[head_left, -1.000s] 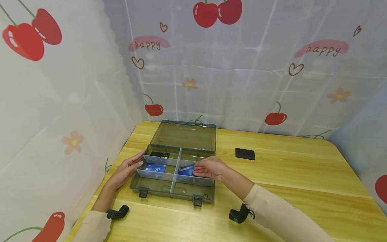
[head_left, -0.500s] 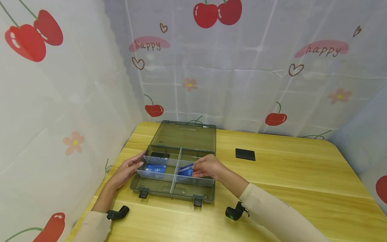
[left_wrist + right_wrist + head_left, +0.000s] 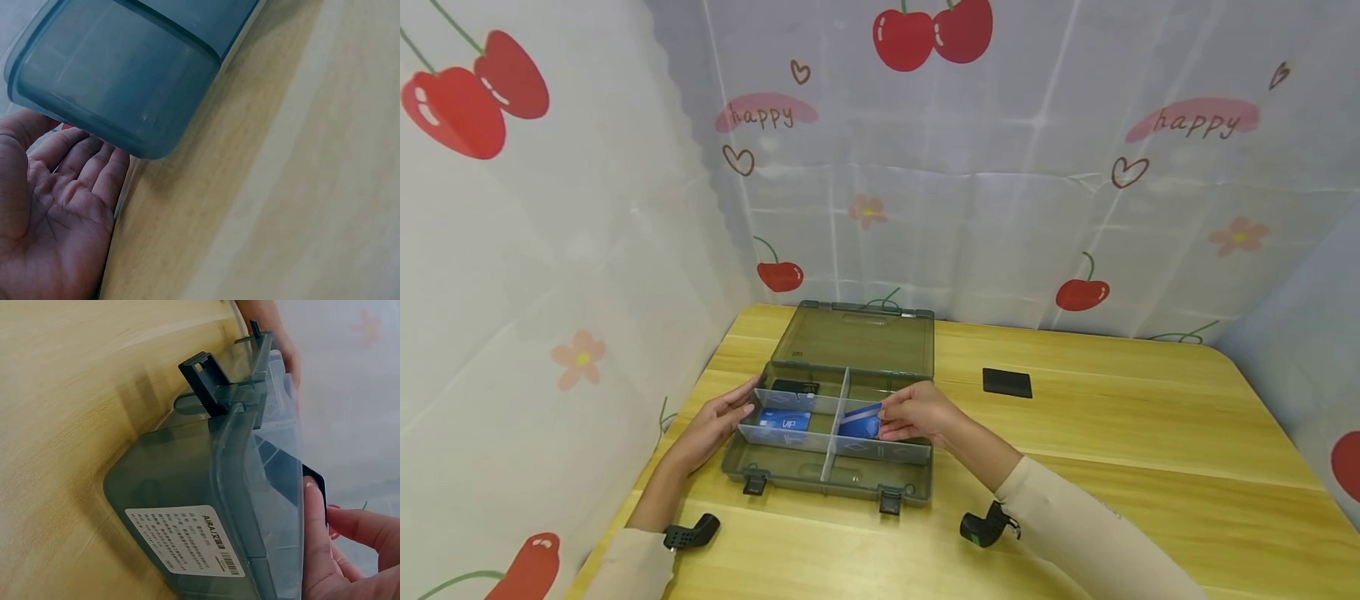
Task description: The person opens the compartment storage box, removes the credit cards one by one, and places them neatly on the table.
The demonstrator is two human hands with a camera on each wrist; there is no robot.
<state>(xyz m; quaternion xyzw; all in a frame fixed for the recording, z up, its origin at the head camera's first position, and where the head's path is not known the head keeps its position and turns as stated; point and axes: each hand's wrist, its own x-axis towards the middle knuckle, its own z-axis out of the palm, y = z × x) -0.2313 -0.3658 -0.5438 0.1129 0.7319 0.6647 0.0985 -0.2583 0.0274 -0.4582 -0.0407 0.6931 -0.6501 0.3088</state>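
Note:
A green-tinted, see-through compartment box (image 3: pixel 775 483) lies with its lid (image 3: pixel 857 340) folded back. My right hand (image 3: pixel 917 414) pinches a blue card (image 3: pixel 859 421) with a light stripe, held slanted in the middle right compartment. Its far end is hidden by the fingers. In the right wrist view, the card (image 3: pixel 282 470) shows dark through a frosted divider. My left hand (image 3: pixel 711 425) rests against the box's left side, fingers extended and thumb at the rim. A blue card marked VIP (image 3: pixel 784 419) lies in the middle left compartment, a black card (image 3: pixel 795 387) in the back left one.
Another black card (image 3: pixel 1007 382) lies on the wooden table (image 3: pixel 1120 450), right of the box. Two dark latches (image 3: pixel 889 502) jut from the box's front edge. A printed curtain (image 3: pixel 955 242) hangs along the table's back and sides.
The right hand has shifted slightly left with the blue card still pinched, and its forearm has moved left. The left hand stays at the box's side. The view has tilted slightly.

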